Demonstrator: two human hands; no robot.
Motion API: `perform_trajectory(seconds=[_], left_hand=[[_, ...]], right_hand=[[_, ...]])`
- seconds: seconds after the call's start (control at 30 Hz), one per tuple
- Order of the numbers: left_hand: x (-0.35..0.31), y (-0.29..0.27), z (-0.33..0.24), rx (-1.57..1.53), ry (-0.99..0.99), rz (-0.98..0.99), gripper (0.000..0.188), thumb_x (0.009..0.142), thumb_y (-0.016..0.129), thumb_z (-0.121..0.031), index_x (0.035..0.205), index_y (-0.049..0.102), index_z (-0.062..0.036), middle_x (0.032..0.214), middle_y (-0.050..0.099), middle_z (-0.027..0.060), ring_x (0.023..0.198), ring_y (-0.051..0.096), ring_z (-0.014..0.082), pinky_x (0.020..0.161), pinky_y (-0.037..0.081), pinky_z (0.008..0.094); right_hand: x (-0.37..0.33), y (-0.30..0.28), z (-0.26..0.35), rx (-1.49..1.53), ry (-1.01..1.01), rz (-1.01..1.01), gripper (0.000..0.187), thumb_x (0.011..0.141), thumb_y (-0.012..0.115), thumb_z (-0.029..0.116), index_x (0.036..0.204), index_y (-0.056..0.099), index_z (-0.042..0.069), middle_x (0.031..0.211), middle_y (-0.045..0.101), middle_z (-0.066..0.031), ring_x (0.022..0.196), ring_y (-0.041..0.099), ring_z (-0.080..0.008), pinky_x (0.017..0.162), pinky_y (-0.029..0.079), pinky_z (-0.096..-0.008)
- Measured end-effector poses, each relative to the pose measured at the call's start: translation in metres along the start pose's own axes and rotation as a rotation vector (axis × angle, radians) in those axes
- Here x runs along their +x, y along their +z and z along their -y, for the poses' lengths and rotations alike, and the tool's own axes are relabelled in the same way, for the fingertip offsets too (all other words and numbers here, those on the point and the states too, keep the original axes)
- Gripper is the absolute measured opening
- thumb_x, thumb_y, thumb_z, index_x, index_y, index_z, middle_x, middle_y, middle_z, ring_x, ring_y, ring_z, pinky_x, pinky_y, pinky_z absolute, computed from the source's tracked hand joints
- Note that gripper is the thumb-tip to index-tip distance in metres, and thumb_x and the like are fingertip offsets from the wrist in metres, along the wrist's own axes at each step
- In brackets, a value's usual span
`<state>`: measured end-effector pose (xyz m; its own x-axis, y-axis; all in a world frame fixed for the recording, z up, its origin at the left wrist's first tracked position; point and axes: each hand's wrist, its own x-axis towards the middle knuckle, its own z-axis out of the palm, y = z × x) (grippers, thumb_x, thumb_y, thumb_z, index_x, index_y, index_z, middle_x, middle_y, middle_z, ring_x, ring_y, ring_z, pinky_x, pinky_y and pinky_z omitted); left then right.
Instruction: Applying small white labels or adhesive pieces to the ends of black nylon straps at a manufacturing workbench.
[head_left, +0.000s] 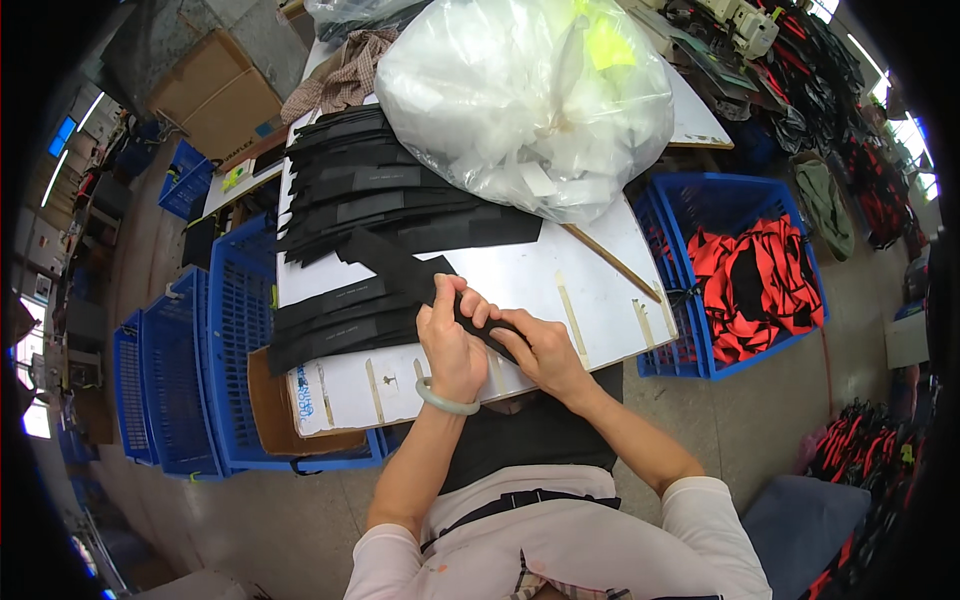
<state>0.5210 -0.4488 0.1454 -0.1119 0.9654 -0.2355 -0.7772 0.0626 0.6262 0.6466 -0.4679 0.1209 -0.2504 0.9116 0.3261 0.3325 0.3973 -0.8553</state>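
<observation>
A black fabric strip [394, 262] runs slantwise between my two hands, near the front edge of the white table [530, 268]. My left hand [452, 338], with a pale bangle at the wrist, is closed on the strip, thumb up on top. Close beside it, my right hand [543, 352] grips the strip's nearer end, with the fingers bent over it. The strip's far end lies over other black fabric pieces [335, 312] to the left of my hands. Behind these, overlapping rows of similar black pieces [375, 180] cover the table's left side.
A large clear plastic bag [500, 110] of white pieces sits at the table's back. A wooden stick [612, 262] lies at the right. Blue crates [240, 330] stand to the left; another blue crate [765, 355] at right holds red and black fabric [750, 285].
</observation>
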Motion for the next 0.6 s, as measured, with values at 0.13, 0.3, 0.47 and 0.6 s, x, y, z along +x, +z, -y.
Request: perform_trajectory(seconds=[0.13,0.3,0.47,0.6], left_hand=[[-0.002,0.003,-0.008,-0.120,-0.004,0.015,0.029,0.102,0.045,-0.032,0.091,0.050,-0.0061,0.070,0.041,0.0016,0.065,0.042,0.0154,0.074,0.046,0.0352],[-0.001,-0.001,-0.009,-0.158,-0.013,-0.006,0.027,0.099,0.051,-0.032,0.094,0.049,-0.0055,0.074,0.043,0.0031,0.070,0.043,0.0165,0.082,0.047,0.0391],[-0.001,-0.005,-0.005,-0.191,-0.034,0.102,0.029,0.097,0.055,-0.033,0.094,0.049,-0.0050,0.077,0.049,0.0042,0.074,0.052,0.0179,0.091,0.047,0.0429],[-0.006,-0.012,0.006,0.051,-0.011,0.079,0.033,0.095,0.059,-0.035,0.080,0.051,-0.0062,0.062,0.053,0.0058,0.056,0.059,0.0213,0.081,0.053,0.0464]], right_hand=[[0.003,0.000,0.003,-0.012,-0.074,-0.116,0.034,0.079,0.074,0.011,0.107,0.060,-0.002,0.097,0.067,-0.0187,0.086,0.069,-0.0327,0.070,0.056,-0.0355],[0.003,-0.008,0.006,-0.108,-0.118,-0.064,0.043,0.073,0.080,0.017,0.106,0.061,-0.004,0.097,0.066,-0.0190,0.080,0.068,-0.0310,0.066,0.054,-0.0350],[-0.001,-0.012,0.014,-0.060,-0.068,-0.087,0.031,0.075,0.079,0.015,0.093,0.064,-0.004,0.082,0.065,-0.0166,0.072,0.067,-0.0298,0.060,0.052,-0.0343],[-0.009,-0.001,0.013,-0.030,-0.016,-0.079,0.025,0.077,0.077,0.011,0.093,0.066,-0.005,0.079,0.066,-0.0156,0.068,0.066,-0.0235,0.060,0.051,-0.0293]])
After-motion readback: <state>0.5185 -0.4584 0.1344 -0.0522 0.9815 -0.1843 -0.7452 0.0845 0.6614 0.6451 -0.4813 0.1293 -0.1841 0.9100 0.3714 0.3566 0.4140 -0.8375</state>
